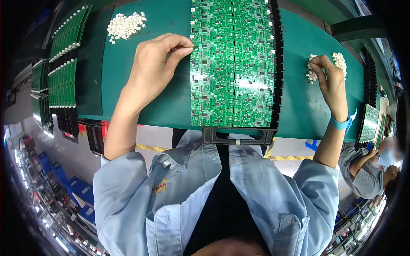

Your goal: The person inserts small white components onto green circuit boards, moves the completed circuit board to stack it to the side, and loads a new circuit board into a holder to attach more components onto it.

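A panel of green circuit boards (pixel 232 81) lies lengthwise in front of me in a black rack (pixel 277 72). Small white connectors (pixel 192 22) sit along the upper part of its left and right edges. My left hand (pixel 154 64) is pinched at the panel's left edge, just below the last connector there. Whatever is between its fingertips is hidden. Over on the right, my right hand (pixel 331 81) has thumb and index finger closed at a small pile of white connectors (pixel 311 74). I cannot make out what these fingers hold.
A larger heap of white connectors (pixel 126 26) lies on the green mat (pixel 166 102) at upper left, another small pile (pixel 340 64) beyond my right hand. Racks of upright boards (pixel 63 81) stand at far left, more boards (pixel 369 123) at far right. Another person (pixel 363 170) sits at lower right.
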A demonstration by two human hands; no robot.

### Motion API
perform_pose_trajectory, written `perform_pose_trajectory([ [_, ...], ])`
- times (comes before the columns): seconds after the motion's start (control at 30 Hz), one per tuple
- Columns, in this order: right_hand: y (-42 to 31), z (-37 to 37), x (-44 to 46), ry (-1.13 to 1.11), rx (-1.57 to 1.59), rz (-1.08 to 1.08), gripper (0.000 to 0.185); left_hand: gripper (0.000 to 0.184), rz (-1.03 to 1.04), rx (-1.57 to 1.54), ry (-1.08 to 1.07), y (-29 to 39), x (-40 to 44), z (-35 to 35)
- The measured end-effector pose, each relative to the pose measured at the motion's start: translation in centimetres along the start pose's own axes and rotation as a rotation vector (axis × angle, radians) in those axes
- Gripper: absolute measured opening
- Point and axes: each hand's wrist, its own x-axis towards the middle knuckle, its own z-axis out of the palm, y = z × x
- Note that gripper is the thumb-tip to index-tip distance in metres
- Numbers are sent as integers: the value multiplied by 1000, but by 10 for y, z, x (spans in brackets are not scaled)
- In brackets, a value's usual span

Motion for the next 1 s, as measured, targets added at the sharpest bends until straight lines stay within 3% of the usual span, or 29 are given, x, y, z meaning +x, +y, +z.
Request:
perform_pose_trajectory([
  [0.17,0,3,3,122,-6,-167,10,8,122,71,17,2,-3,1],
  [0.33,-2,3,5,48,142,-35,11,8,112,117,12,12,0,-2],
  [1.0,-26,6,18,-23,332,-75,10,10,104,365,-129,16,6,-4],
])
